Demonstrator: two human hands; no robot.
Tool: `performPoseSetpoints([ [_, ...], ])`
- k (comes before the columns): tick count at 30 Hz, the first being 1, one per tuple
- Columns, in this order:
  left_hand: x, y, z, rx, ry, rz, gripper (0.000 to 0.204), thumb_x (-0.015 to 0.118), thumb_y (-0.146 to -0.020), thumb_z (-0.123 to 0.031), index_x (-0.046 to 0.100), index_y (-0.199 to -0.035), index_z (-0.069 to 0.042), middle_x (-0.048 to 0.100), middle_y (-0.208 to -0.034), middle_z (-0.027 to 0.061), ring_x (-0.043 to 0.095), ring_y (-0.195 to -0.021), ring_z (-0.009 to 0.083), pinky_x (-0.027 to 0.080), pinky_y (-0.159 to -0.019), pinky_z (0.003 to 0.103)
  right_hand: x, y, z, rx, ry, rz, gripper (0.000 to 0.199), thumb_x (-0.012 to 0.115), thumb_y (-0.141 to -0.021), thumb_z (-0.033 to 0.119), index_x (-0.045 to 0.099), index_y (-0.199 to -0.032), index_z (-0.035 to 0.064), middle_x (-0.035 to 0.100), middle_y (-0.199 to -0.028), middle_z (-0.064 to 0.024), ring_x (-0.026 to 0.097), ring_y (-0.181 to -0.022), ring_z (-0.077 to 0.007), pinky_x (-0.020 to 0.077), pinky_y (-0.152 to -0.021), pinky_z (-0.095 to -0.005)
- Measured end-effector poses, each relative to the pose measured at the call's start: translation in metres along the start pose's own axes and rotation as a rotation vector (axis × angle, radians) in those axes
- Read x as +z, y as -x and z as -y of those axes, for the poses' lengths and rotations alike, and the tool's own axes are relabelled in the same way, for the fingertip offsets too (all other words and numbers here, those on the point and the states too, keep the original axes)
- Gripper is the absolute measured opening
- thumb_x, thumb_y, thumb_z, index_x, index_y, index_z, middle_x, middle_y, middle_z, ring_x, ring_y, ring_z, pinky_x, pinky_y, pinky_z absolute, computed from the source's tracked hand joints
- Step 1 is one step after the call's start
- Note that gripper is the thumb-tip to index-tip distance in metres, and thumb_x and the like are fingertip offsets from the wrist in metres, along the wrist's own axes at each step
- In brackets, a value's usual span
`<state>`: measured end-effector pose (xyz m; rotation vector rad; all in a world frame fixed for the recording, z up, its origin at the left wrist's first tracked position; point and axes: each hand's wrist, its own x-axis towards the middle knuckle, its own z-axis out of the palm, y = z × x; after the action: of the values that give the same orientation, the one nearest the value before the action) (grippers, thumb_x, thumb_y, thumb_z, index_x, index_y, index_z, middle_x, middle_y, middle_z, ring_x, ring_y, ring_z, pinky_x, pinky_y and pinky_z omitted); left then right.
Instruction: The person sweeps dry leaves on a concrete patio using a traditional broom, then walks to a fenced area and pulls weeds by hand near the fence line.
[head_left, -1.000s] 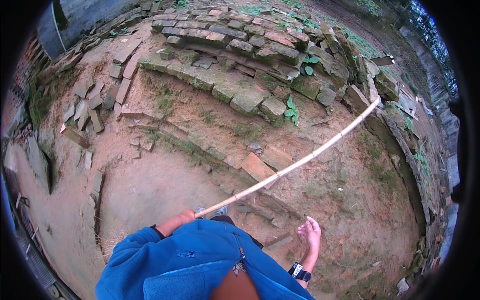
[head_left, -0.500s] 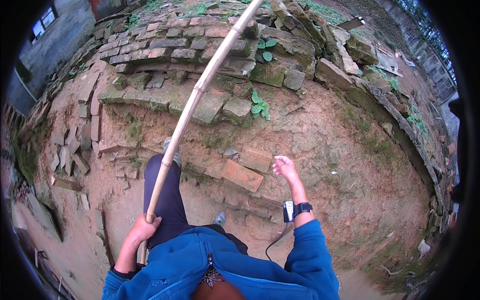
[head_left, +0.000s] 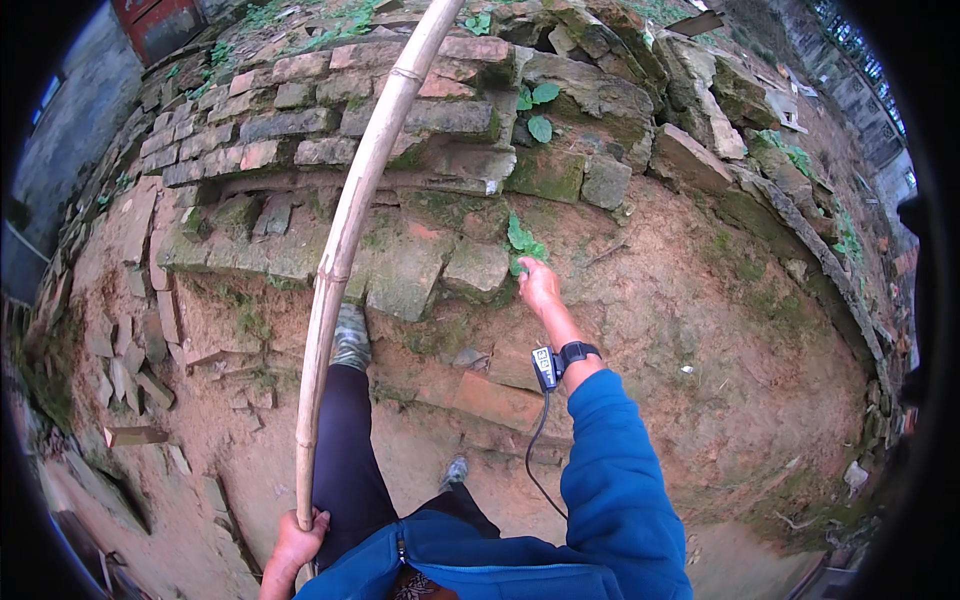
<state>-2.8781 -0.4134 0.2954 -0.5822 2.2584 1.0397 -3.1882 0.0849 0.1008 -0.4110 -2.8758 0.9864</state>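
Left hand (head_left: pixel 297 545), lower left: you are gripping the long pale bamboo pole (head_left: pixel 352 230), steadying yourself | right hand (head_left: pixel 538 285), centre: fingers closing on small green leafy weed (head_left: pixel 522 243) against mossy brick rubble (head_left: pixel 400 150).

I stepped up onto the bricks (head_left: pixel 400 270) and reached my right hand (head_left: pixel 538 285) to the green weed (head_left: pixel 522 240).

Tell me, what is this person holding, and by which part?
The left hand grips a long bamboo pole at its lower end. The right hand touches a small green plant.
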Motion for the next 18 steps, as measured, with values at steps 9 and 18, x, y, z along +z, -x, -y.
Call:
performPoseSetpoints([
  [9, -0.007, -0.021, -0.016, -0.157, 0.027, 0.046, 0.021, 0.068, -0.08, -0.015, 0.059, -0.066, -0.003, 0.056, -0.057, 0.003, 0.048, -0.053, 0.0113, 0.042, -0.051, 0.03, 0.026, -0.048, -0.014, 0.057, 0.307, 0.089, 0.053, 0.056, -0.078, 0.011, 0.042, -0.13, 0.0115, 0.044, -0.131, -0.0175, 0.053, -0.109, -0.0363, 0.0448, -0.091, -0.0425],
  [18, -0.008, -0.031, -0.024, -0.204, 0.012, -0.014, 0.023, 0.071, -0.078, -0.018, 0.056, -0.069, -0.003, 0.055, -0.059, 0.0023, 0.049, -0.056, 0.0118, 0.044, -0.054, 0.029, -0.006, -0.099, -0.009, 0.173, 0.427, 0.417, 0.038, 0.059, -0.073, 0.024, 0.063, -0.108, 0.0102, 0.054, -0.12, -0.0164, 0.055, -0.105, -0.0364, 0.0446, -0.091, -0.0406],
])
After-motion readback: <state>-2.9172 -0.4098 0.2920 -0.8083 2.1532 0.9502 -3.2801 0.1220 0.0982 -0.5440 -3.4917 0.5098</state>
